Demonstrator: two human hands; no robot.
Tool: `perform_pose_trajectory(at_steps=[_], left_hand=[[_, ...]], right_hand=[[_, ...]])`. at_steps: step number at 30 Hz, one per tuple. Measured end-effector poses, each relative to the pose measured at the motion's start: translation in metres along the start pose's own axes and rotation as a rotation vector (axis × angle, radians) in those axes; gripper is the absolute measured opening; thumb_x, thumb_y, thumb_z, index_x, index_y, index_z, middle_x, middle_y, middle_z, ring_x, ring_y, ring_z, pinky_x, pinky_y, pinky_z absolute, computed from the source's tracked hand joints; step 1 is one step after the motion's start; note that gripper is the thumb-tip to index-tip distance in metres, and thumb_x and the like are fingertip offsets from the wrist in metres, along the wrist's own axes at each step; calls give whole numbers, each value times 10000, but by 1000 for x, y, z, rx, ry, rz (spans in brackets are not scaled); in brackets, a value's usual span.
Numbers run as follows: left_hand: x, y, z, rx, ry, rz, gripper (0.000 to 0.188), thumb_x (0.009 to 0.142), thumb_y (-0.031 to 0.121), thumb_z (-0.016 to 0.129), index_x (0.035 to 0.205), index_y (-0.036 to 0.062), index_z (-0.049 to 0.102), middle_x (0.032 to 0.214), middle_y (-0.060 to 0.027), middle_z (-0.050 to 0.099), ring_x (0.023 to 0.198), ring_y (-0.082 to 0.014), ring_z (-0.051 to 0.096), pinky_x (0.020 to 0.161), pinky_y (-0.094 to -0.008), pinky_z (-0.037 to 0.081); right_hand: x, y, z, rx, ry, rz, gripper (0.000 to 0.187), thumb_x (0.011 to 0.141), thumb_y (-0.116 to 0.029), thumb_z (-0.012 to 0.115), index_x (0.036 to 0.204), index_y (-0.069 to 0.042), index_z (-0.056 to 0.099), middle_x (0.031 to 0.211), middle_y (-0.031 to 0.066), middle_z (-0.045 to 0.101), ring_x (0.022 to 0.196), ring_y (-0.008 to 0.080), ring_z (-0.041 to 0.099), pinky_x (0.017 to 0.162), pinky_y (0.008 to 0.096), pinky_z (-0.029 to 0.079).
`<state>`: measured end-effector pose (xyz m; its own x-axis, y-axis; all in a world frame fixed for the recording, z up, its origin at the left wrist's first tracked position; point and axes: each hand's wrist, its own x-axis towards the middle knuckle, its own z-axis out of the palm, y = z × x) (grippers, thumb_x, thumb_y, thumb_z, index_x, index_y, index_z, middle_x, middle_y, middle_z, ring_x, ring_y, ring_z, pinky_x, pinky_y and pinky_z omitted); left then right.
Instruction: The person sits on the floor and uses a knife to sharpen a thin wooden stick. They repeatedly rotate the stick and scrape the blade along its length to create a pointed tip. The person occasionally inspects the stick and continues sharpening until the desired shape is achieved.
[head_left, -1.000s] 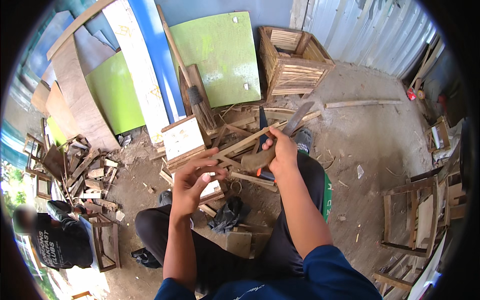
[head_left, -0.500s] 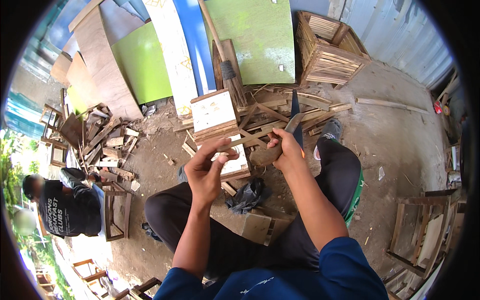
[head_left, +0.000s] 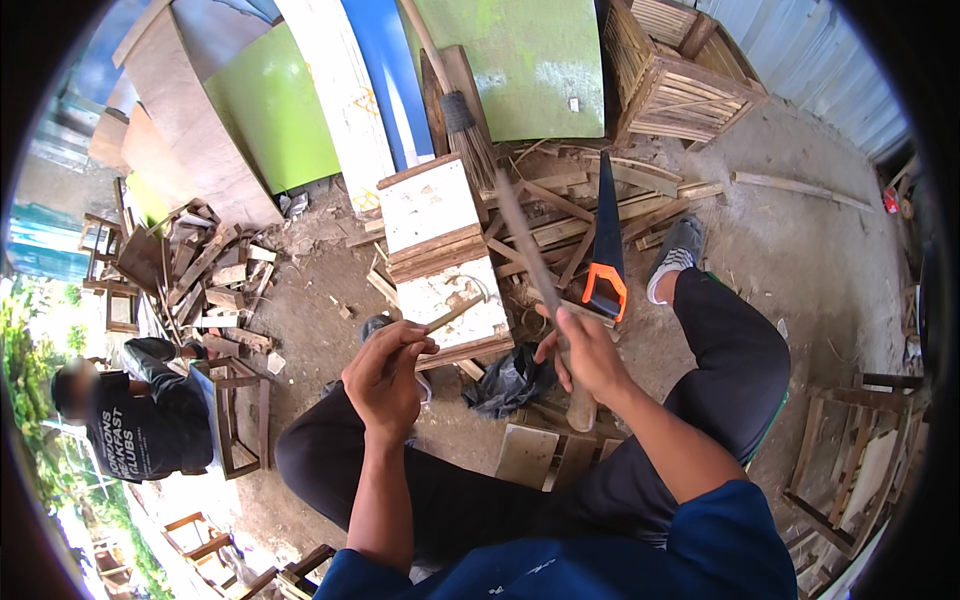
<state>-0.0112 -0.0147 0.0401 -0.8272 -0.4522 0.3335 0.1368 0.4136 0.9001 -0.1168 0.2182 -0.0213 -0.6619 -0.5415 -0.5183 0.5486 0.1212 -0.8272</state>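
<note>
In my right hand (head_left: 592, 360) is a machete (head_left: 525, 235) with a wooden handle (head_left: 581, 412); its long blade points up and away from me. A thin wooden stick (head_left: 455, 314) is pinched between the fingers of my left hand (head_left: 385, 378). The stick's far end is over a low wooden stand with white panels (head_left: 432, 208), which stands on the ground between my feet. Just beyond my right hand, a handsaw (head_left: 607, 235) with an orange and black handle leans on a heap of wood strips.
Wood scraps (head_left: 225, 285) are piled at the left, near a seated person (head_left: 150, 425) and a wooden frame (head_left: 238, 425). A black plastic bag (head_left: 510, 382) lies between my legs. A broom (head_left: 462, 120) and painted boards (head_left: 270, 115) lean at the back; a slatted crate (head_left: 690, 95) stands back right.
My right hand has come down and nearer with the machete, its blade swung from lying near the stick to upright. The left hand has lowered slightly with the stick. The handsaw is more visible.
</note>
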Motion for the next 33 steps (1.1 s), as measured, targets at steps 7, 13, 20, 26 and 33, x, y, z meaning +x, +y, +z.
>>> perform_pose_trajectory(at_steps=[7, 13, 20, 26, 33], left_hand=[[3, -6, 4, 82, -75, 12, 149, 856, -185, 644, 967, -93, 683, 955, -177, 725, 804, -211, 742, 727, -304, 602], [8, -7, 8, 71, -79, 49, 32, 912, -75, 688, 942, -82, 680, 938, -187, 726, 791, -222, 744, 705, -316, 604], [16, -17, 30, -127, 12, -5, 437, 1087, 259, 569, 754, -20, 622, 893, -186, 738, 672, -212, 660, 610, -296, 537], [36, -31, 49, -348, 136, -19, 872, 1063, 697, 199, 551, 51, 486, 622, -160, 629, 571, -243, 524, 634, -352, 454], [30, -17, 70, -817, 106, -218, 785, 1107, 587, 180, 491, 123, 327, 464, -19, 319, 466, -155, 236, 577, -333, 246]], right_hand=[[-15, 0, 24, -322, -179, -160, 421, 1116, -206, 412, 1533, -144, 429, 780, 71, 692, 585, 133, 604, 582, 313, 487], [-7, -7, 28, -315, -252, -156, 398, 1091, -161, 462, 1487, -145, 489, 660, 89, 629, 597, 198, 652, 641, 363, 512], [5, -9, 23, -272, -291, -85, 379, 1104, -169, 482, 1479, -118, 503, 661, 20, 580, 596, 82, 559, 577, 277, 454], [10, -1, 24, -316, -247, -79, 375, 1101, -189, 490, 1466, -107, 517, 661, 27, 568, 611, 100, 559, 615, 301, 469], [9, 6, 20, -261, -212, -108, 383, 1077, -187, 528, 1459, -153, 534, 649, 88, 578, 595, 183, 637, 637, 343, 501]])
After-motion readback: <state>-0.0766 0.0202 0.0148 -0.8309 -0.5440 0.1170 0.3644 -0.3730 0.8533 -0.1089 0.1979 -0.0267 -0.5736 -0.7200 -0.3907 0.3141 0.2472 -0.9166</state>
